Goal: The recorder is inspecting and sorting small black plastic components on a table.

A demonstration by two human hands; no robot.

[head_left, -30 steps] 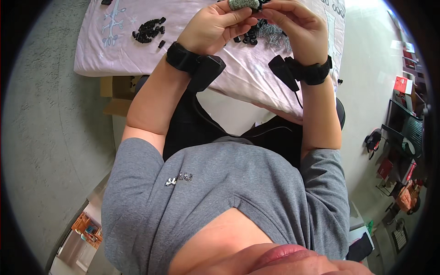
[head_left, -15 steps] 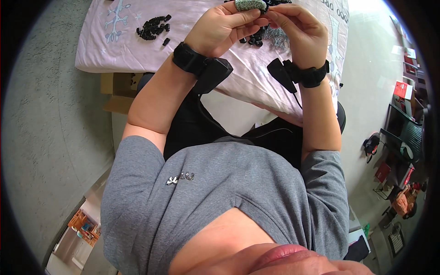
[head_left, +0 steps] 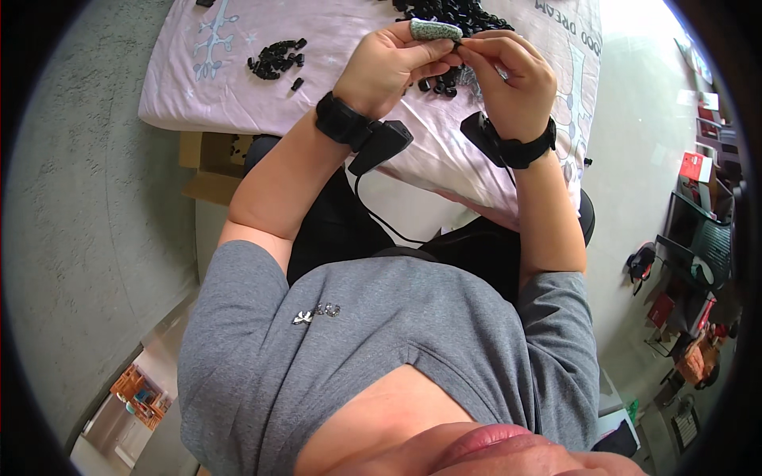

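Two hands meet above the table edge: the left hand point(head_left: 389, 67), a grey knitted cot on one fingertip, and the right hand point(head_left: 508, 75) pinch a small black part point(head_left: 456, 46) between closed fingertips, too small to make out in detail. This looks like the fitting step, mid-assembly, and the next move calls for a fine, steady twist or press rather than force. Hard, glossy black pieces lie in a small pile point(head_left: 276, 58) to the left and a big heap point(head_left: 452, 12) beyond the hands, on a soft, pale pink printed cloth point(head_left: 238, 103).
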